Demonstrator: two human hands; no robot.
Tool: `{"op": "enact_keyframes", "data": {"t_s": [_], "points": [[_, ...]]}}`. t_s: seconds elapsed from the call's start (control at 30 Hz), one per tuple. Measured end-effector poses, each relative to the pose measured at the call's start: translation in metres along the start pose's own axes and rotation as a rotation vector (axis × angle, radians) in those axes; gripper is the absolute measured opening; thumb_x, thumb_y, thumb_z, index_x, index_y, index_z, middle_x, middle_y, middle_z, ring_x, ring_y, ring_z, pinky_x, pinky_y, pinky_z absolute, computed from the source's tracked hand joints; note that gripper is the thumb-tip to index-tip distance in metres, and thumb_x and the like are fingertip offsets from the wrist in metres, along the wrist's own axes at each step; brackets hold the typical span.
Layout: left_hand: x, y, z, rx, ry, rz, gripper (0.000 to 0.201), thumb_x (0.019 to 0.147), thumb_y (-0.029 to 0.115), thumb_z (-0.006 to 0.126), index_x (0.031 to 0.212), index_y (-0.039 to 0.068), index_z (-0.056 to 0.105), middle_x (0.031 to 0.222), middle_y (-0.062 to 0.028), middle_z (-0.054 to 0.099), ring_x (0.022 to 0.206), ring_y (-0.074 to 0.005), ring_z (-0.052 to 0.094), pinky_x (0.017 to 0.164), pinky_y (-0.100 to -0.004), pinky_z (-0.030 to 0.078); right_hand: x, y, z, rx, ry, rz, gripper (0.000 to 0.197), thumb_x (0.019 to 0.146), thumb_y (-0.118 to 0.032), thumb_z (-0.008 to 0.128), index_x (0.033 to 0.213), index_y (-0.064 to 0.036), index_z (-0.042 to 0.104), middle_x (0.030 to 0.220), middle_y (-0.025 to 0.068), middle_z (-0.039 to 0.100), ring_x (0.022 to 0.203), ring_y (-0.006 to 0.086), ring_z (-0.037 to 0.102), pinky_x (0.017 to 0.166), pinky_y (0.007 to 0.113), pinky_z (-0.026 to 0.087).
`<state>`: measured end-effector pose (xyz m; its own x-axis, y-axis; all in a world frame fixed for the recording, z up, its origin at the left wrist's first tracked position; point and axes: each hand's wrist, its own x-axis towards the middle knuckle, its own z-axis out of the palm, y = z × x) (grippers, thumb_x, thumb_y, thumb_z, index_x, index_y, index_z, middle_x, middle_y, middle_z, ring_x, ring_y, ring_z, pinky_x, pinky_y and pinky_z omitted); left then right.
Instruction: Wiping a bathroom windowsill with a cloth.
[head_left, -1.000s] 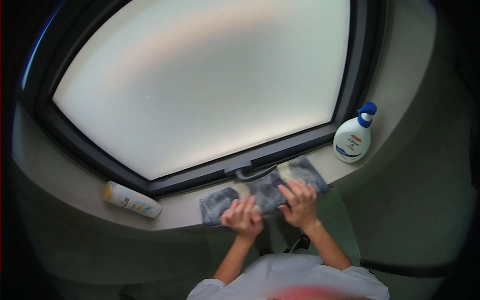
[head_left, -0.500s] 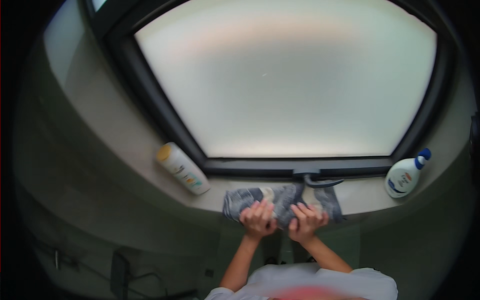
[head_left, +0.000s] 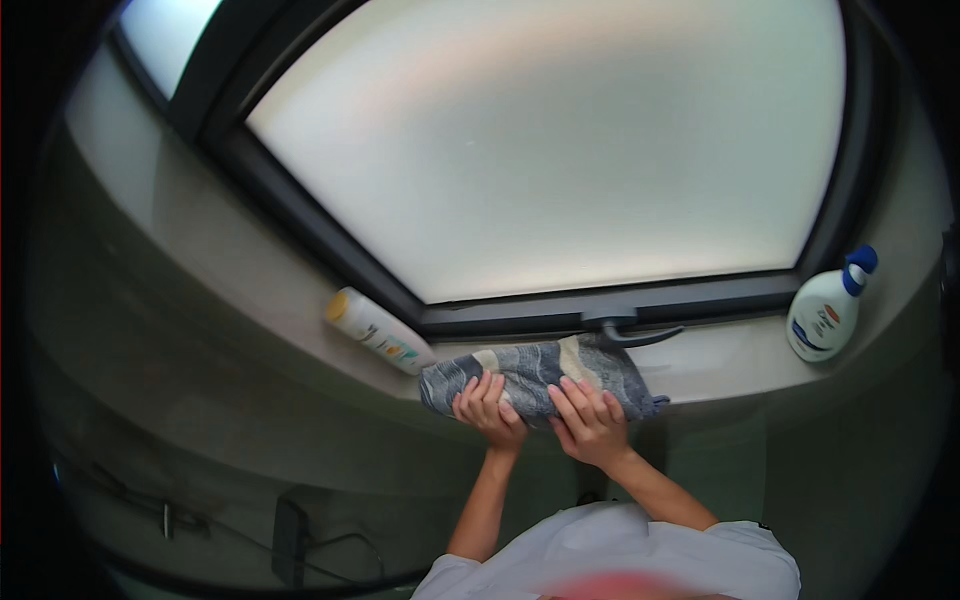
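Note:
A folded towel [head_left: 530, 370], striped in grey-blue, dark blue and cream, lies along the front of the window sill. My left hand [head_left: 490, 410] grips its near edge left of the middle, fingers laid over the top. Farther right, my right hand [head_left: 592, 425] holds the same edge, its fingers stretched a little longer across the cloth. A small loop or corner sticks out at the towel's right end. What lies under the cloth is hidden. The dark window handle [head_left: 640, 335] is just beyond it.
A white bottle with a yellow cap [head_left: 380, 330] lies at the left, close to the towel's end. On the right is a white pump bottle with a blue top [head_left: 825, 315]. Behind them rises a frosted window [head_left: 580, 160] in a dark frame. Shower fittings [head_left: 290, 535] show at lower left.
The towel looks flatter and less bunched. My fingers have uncurled somewhat along it, the hands slightly farther apart. The whole view has tilted a little.

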<state>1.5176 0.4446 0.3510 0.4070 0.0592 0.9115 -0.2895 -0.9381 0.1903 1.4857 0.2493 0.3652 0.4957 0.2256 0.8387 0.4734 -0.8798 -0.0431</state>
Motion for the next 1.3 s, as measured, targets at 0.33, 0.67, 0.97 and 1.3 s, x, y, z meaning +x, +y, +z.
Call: {"op": "enact_keyframes", "data": {"t_s": [0.33, 0.67, 0.97, 1.3], "points": [[0.040, 0.183, 0.021, -0.190, -0.417, 0.208, 0.040, 0.093, 0.028, 0.068, 0.127, 0.010, 0.078, 0.133, -0.0107, 0.074, 0.129, -0.0293, 0.064, 0.112, -0.0485, 0.040, -0.051, 0.148, -0.095, -0.197, 0.058, 0.203, 0.049, 0.101, -0.048, 0.062, 0.136, -0.0162, 0.074, 0.141, 0.0057, 0.069, 0.133, 0.0248, 0.059, 0.124, 0.047, 0.029], [0.048, 0.117, 0.006, -0.201, -0.371, 0.156, 0.041, 0.095, 0.031, 0.068, 0.129, 0.011, 0.078, 0.131, -0.0129, 0.075, 0.124, -0.0326, 0.069, 0.111, -0.0486, 0.047, 0.018, 0.092, -0.069, 0.070, -0.016, 0.320, 0.038, 0.089, -0.025, 0.070, 0.120, -0.0045, 0.077, 0.126, 0.0138, 0.075, 0.119, 0.0314, 0.069, 0.111, 0.049, 0.048], [0.026, -0.049, -0.026, 0.052, -0.074, -0.002, 0.046, 0.107, 0.036, 0.047, 0.125, 0.006, 0.077, 0.131, -0.0120, 0.075, 0.127, -0.0345, 0.064, 0.114, -0.0527, 0.040, 0.082, -0.038, 0.012, 0.281, -0.132, -0.047, 0.039, 0.096, -0.028, 0.070, 0.120, 0.0012, 0.075, 0.127, 0.0163, 0.075, 0.119, 0.0294, 0.069, 0.108, 0.047, 0.051], [0.000, -0.028, -0.005, 0.053, 0.003, 0.046, 0.046, 0.111, 0.034, 0.040, 0.124, 0.006, 0.074, 0.131, -0.0142, 0.073, 0.131, -0.0349, 0.060, 0.119, -0.0562, 0.032, 0.062, 0.019, -0.025, 0.525, -0.076, 0.168, 0.032, 0.093, -0.021, 0.075, 0.113, 0.0035, 0.075, 0.122, 0.0189, 0.076, 0.116, 0.0320, 0.070, 0.105, 0.043, 0.055]]}}
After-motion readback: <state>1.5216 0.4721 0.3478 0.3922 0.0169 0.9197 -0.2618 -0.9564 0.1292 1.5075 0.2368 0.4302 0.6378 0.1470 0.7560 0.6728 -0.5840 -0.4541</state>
